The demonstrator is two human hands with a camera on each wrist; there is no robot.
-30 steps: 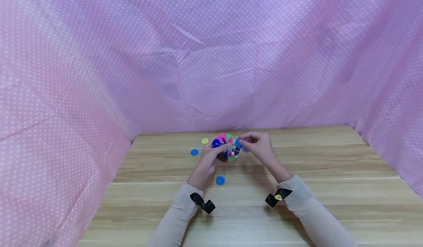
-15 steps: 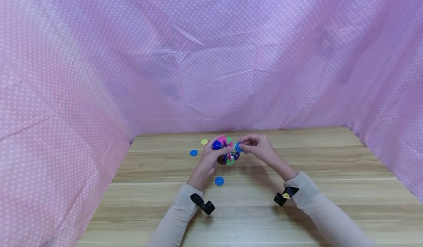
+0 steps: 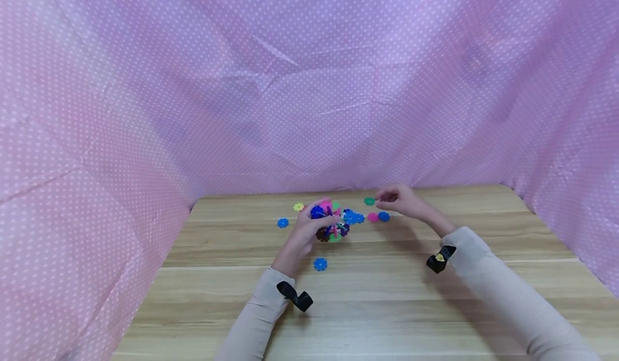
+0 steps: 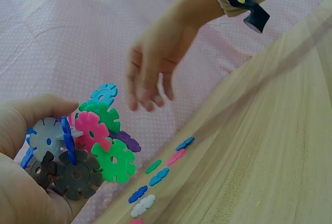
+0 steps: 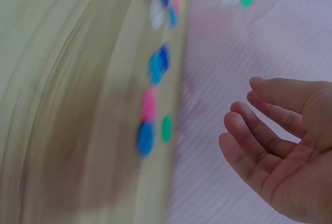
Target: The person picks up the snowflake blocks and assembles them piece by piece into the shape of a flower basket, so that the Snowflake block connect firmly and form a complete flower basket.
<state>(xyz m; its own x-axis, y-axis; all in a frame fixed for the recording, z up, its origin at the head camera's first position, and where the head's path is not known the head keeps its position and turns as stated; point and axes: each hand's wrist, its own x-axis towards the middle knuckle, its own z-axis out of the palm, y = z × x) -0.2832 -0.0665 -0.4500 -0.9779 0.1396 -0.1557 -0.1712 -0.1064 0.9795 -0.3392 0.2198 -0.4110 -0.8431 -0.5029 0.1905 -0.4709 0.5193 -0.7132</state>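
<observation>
My left hand (image 3: 306, 228) grips a ball-like cluster of interlocking snowflake discs (image 4: 93, 131), notched plastic flowers in pink, green, blue, purple, grey and dark brown. In the left wrist view the thumb lies along its top, and a light blue disc (image 4: 105, 93) sticks out at its upper edge. The right hand (image 3: 403, 202) is raised over the table's far side, fingers relaxed and apart, holding nothing. Near its fingertips in the head view are a green disc (image 3: 369, 201), a pink disc (image 3: 372, 217) and a blue disc (image 3: 384, 216). The right wrist view shows its bare palm (image 5: 301, 162).
Loose discs lie left of the cluster: a yellow one (image 3: 299, 207) and a blue one (image 3: 282, 223). Closer to the person is another blue disc (image 3: 320, 264). The wooden table (image 3: 367, 307) ends at a pink dotted curtain (image 3: 309, 108) behind and at both sides.
My right hand has come away from the cluster and moved right, leaving the blue disc it pinched. Discs behind it now show. The left hand keeps its grip, nearly still.
</observation>
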